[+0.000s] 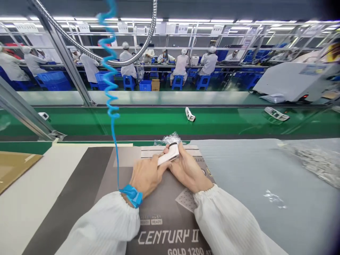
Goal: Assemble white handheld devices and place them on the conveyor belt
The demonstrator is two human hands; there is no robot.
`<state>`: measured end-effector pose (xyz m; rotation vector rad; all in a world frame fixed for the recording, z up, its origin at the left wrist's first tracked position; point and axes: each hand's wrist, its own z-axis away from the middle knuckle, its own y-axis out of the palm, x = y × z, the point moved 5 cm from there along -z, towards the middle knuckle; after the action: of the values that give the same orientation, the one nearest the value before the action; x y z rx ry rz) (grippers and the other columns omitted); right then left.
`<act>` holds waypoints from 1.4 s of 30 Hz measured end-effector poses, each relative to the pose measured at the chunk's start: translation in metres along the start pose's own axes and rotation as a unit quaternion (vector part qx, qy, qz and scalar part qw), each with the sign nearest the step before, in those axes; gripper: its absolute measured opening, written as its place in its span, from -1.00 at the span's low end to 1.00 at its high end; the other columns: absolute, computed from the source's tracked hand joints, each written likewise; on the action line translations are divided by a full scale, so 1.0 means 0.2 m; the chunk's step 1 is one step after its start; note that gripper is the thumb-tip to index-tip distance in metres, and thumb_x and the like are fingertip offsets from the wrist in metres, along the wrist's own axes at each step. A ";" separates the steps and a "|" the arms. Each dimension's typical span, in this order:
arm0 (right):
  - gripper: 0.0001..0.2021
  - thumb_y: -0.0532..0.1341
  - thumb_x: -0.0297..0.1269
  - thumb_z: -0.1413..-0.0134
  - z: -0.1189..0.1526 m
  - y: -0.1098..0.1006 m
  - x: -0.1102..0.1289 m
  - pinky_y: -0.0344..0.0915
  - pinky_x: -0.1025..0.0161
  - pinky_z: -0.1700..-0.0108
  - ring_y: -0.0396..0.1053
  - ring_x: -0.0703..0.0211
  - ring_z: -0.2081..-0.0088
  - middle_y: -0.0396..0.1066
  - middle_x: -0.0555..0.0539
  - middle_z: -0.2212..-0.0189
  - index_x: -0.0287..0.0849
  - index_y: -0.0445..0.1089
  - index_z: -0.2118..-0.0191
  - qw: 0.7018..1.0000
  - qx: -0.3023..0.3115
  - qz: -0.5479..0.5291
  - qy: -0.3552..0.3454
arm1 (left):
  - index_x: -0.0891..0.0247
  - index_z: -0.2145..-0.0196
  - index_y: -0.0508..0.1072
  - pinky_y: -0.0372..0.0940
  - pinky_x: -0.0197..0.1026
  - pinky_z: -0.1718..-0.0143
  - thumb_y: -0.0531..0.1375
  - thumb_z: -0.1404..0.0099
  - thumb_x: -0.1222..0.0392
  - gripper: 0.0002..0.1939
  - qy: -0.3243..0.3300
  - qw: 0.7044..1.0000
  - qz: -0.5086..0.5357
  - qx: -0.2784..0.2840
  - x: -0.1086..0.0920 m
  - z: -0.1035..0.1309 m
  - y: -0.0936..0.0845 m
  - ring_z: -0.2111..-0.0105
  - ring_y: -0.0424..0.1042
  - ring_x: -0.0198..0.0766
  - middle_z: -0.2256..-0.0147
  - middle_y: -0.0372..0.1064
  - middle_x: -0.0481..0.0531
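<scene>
- At mid-frame, head view, a white device (169,155) sits between two hands: the left hand (146,174) grips its lower end, the right hand (190,170) cups its dark-tipped end, seemingly for steadiness.
- Beneath, printed cardboard (159,198) covers the bench (57,177), perhaps as padding; I read "CENTURY II", "GOLD 1200", "READY".

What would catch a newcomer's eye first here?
A blue cord hangs from the top, left of centre, to a wristband. Near the middle, the left hand and right hand hold a white part over a printed sheet. Beyond, a green belt crosses the view.
</scene>
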<state>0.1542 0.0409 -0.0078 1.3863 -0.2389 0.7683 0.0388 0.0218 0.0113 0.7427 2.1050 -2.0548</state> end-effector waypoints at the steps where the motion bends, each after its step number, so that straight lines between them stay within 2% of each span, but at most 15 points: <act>1: -0.64 0.09 0.02 -0.28 0.00 0.02 -0.01 0.39 0.18 0.03 0.46 0.15 0.20 0.49 -0.04 0.35 -0.17 0.44 0.26 0.999 0.032 0.021 -0.007 | 0.25 -0.03 0.39 0.36 0.03 0.15 0.02 -0.41 -0.12 -0.56 -0.004 0.999 0.022 -0.048 0.02 0.00 -0.02 0.12 0.52 0.07 0.14 0.53 0.20; 3: -0.72 0.18 -0.04 -0.24 0.00 0.03 -0.05 0.33 0.16 -0.10 0.43 0.14 0.06 0.50 -0.06 0.22 -0.16 0.45 0.20 0.997 0.060 0.048 -0.022 | 0.20 -0.13 0.29 0.32 0.02 0.01 0.11 -0.38 -0.09 -0.53 0.026 0.987 0.066 -0.142 0.02 0.01 -0.05 -0.02 0.44 0.00 -0.01 0.47 0.16; 6: -0.81 0.30 -0.14 -0.14 0.00 0.03 -0.10 0.32 0.12 -0.15 0.41 0.11 -0.01 0.51 -0.06 0.22 -0.14 0.46 0.23 0.998 0.030 0.051 -0.030 | 0.17 -0.15 0.28 0.29 -0.01 -0.06 0.09 -0.40 -0.05 -0.56 0.089 0.971 0.089 -0.201 -0.03 0.03 -0.05 -0.06 0.40 -0.07 -0.08 0.41 0.12; 10: -0.75 0.40 -0.11 0.02 0.00 0.03 -0.12 0.36 0.12 -0.14 0.40 0.06 -0.02 0.52 -0.07 0.22 -0.15 0.48 0.29 0.997 -0.001 0.056 -0.048 | 0.21 -0.11 0.33 0.30 -0.05 -0.04 0.02 -0.45 0.00 -0.62 0.111 0.964 0.100 -0.220 -0.08 0.04 -0.05 -0.05 0.40 -0.08 -0.07 0.41 0.15; 13: -0.69 0.39 -0.03 0.03 -0.01 0.02 -0.10 0.40 0.07 -0.10 0.43 0.01 0.02 0.53 -0.11 0.22 -0.16 0.49 0.29 0.996 -0.011 0.079 -0.042 | 0.15 -0.15 0.31 0.29 -0.06 -0.06 0.04 -0.43 -0.02 -0.60 0.090 0.976 0.110 -0.166 -0.05 0.03 -0.06 -0.06 0.40 -0.09 -0.08 0.41 0.11; 16: -0.68 0.33 0.01 -0.05 -0.03 -0.04 -0.06 0.44 0.04 -0.06 0.45 -0.01 0.03 0.53 -0.14 0.15 -0.15 0.49 0.23 0.989 -0.045 0.122 -0.067 | 0.08 -0.11 0.37 0.32 -0.03 0.02 0.12 -0.36 -0.09 -0.58 0.028 0.993 0.098 -0.059 0.06 0.00 -0.07 0.00 0.45 -0.03 0.00 0.48 0.06; 18: -0.71 0.32 -0.01 -0.07 -0.04 -0.09 -0.04 0.45 0.06 -0.05 0.47 0.01 0.04 0.52 -0.15 0.09 -0.12 0.49 0.20 0.980 -0.086 0.157 -0.085 | 0.10 0.01 0.45 0.34 -0.05 0.11 0.17 -0.30 -0.12 -0.61 -0.038 0.994 0.104 -0.019 0.18 -0.04 -0.11 0.09 0.49 -0.02 0.12 0.53 0.05; 20: -0.74 0.32 -0.04 -0.08 -0.06 -0.12 -0.02 0.47 0.10 -0.03 0.49 0.05 0.08 0.51 -0.16 0.04 -0.09 0.49 0.20 0.972 -0.114 0.187 -0.080 | 0.16 0.11 0.49 0.35 -0.09 0.18 0.20 -0.28 -0.07 -0.67 -0.116 0.987 0.104 -0.041 0.32 -0.10 -0.18 0.17 0.51 -0.05 0.19 0.55 0.08; 22: -0.78 0.30 -0.07 -0.11 -0.06 -0.13 -0.02 0.50 0.17 0.03 0.50 0.10 0.15 0.50 -0.15 0.02 -0.08 0.49 0.21 0.969 -0.124 0.203 -0.069 | 0.25 0.09 0.47 0.34 -0.11 0.18 0.19 -0.31 0.07 -0.72 -0.183 0.975 0.078 -0.101 0.46 -0.18 -0.29 0.19 0.51 -0.07 0.17 0.54 0.17; 26: -0.84 0.28 -0.13 -0.13 -0.05 -0.12 -0.02 0.52 0.27 0.12 0.48 0.18 0.24 0.51 -0.11 0.07 -0.06 0.51 0.24 0.966 -0.142 0.208 -0.062 | 0.45 -0.14 0.28 0.29 -0.07 0.07 0.01 -0.38 0.34 -0.60 -0.211 0.961 0.052 -0.170 0.62 -0.35 -0.45 0.05 0.47 -0.02 0.01 0.44 0.35; 29: -0.86 0.29 -0.15 -0.12 -0.05 -0.12 -0.01 0.52 0.31 0.15 0.47 0.19 0.23 0.50 -0.10 0.06 -0.05 0.52 0.24 0.969 -0.143 0.196 -0.049 | 0.57 -0.14 0.24 0.21 0.02 -0.05 -0.05 -0.37 0.41 -0.59 -0.217 0.954 0.043 -0.201 0.66 -0.38 -0.50 -0.08 0.37 0.07 -0.05 0.37 0.42; 32: -0.87 0.32 -0.17 -0.09 -0.07 -0.13 -0.02 0.51 0.34 0.16 0.47 0.21 0.23 0.50 -0.10 0.07 -0.07 0.52 0.25 0.971 -0.144 0.187 -0.045 | 0.49 -0.08 0.32 0.19 0.02 -0.10 0.05 -0.33 0.39 -0.64 -0.218 0.950 0.050 -0.217 0.64 -0.31 -0.44 -0.10 0.37 0.04 -0.06 0.36 0.39; 37: -0.77 0.40 -0.11 0.02 -0.05 -0.14 -0.01 0.50 0.27 0.13 0.47 0.21 0.23 0.51 -0.08 0.08 -0.07 0.51 0.25 0.969 -0.111 0.213 -0.063 | 0.34 -0.13 0.28 0.28 -0.02 -0.08 0.12 -0.32 0.26 -0.58 -0.205 0.942 0.119 -0.236 0.48 -0.11 -0.21 -0.04 0.41 -0.08 -0.12 0.31 0.30; 40: -0.70 0.42 -0.08 0.07 -0.05 -0.16 0.06 0.48 0.25 0.21 0.47 0.21 0.25 0.51 -0.07 0.07 -0.06 0.50 0.22 0.947 -0.128 0.277 -0.098 | 0.33 -0.19 0.20 0.24 0.02 -0.12 0.10 -0.31 0.29 -0.50 -0.167 0.947 0.127 -0.243 0.39 -0.05 -0.12 -0.07 0.38 -0.07 -0.16 0.26 0.28; 42: -0.68 0.43 -0.07 0.10 -0.09 -0.19 0.17 0.45 0.25 0.27 0.46 0.20 0.28 0.53 -0.08 0.11 -0.08 0.49 0.21 0.917 -0.150 0.343 -0.139 | 0.32 -0.20 0.19 0.18 0.06 -0.16 0.08 -0.30 0.33 -0.50 -0.132 0.959 0.087 -0.235 0.34 -0.04 -0.10 -0.11 0.33 -0.03 -0.15 0.27 0.26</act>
<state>0.1975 0.0708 -0.0210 1.1054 -1.0668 1.0496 -0.0271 0.0484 0.0033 0.5237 2.1540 -1.3913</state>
